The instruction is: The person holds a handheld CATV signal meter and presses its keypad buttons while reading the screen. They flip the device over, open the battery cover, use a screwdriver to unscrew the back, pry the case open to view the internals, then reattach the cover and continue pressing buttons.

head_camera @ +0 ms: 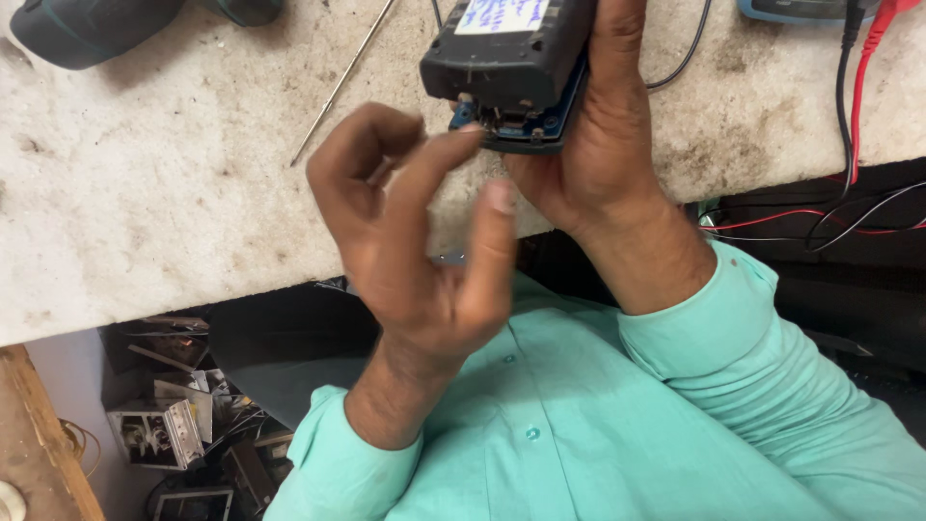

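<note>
Hands: my right hand (588, 145) clasps a dark battery pack (509, 68) above the workbench (145, 193) edge; left hand (415, 232), loosely curled and holding nothing, fingertips its blue underside. Step, I judge: prying the casing; fine grip needed.

I see a dark grey battery pack (511, 58) with a blue base and a white label on top, held tilted above the bench edge
</note>
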